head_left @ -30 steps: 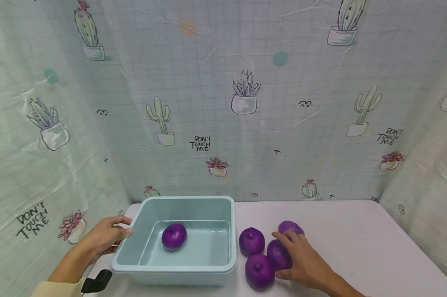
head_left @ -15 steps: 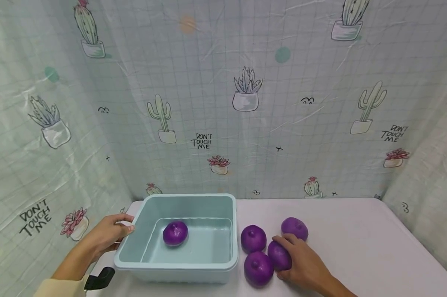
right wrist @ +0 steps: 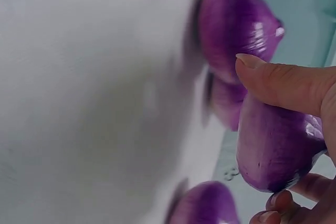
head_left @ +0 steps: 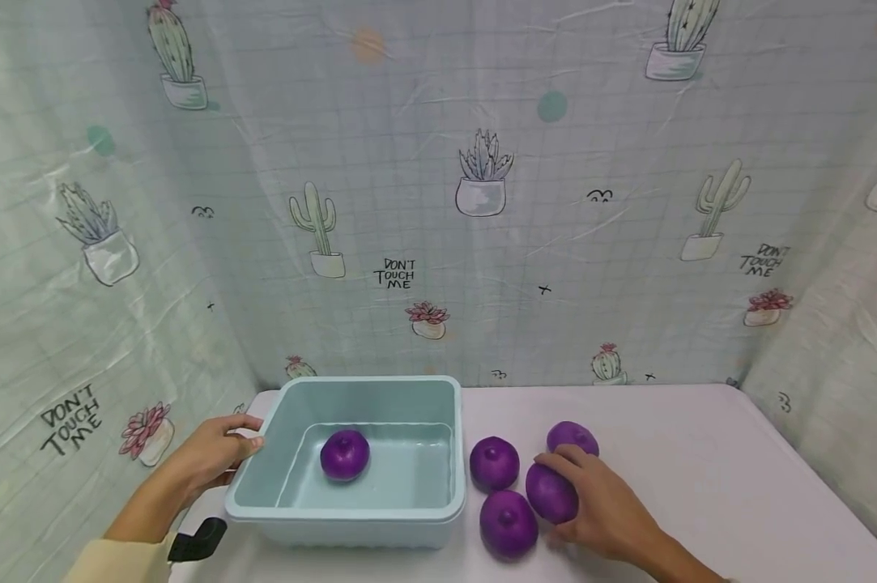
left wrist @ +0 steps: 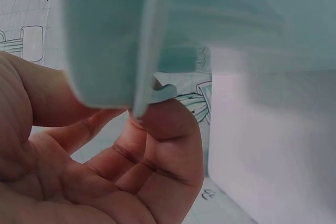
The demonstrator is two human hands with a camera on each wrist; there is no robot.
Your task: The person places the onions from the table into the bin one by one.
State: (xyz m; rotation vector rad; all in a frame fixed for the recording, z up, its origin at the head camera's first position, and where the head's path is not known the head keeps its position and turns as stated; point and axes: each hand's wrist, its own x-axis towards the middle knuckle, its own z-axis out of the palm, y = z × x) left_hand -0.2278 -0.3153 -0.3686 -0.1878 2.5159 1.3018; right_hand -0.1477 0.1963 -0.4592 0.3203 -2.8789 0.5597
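Note:
My left hand (head_left: 208, 457) pinches the left rim of a pale blue-green plastic basin (head_left: 346, 513), and in the left wrist view its curled fingers (left wrist: 173, 121) sit under the rim. One glossy purple onion (head_left: 345, 455) lies inside the basin. On the right, my right hand (head_left: 609, 510) grips another purple onion (head_left: 551, 492) between thumb and fingers; the right wrist view shows that onion (right wrist: 275, 148) tilted, beneath the thumb. Around it lie three more: a left onion (head_left: 494, 464), a near onion (head_left: 508, 526) and a far onion (head_left: 572, 437).
The basin and loose onions rest on a white table (head_left: 671, 453). Behind and on both sides hangs a curtain (head_left: 482, 283) printed with cacti. A black strap piece (head_left: 199, 541) sits at my left sleeve (head_left: 121, 560).
My right hand has closed more firmly round its onion and lifted it slightly, tilting it. The left hand has stayed at the basin's rim. The view has shifted a little.

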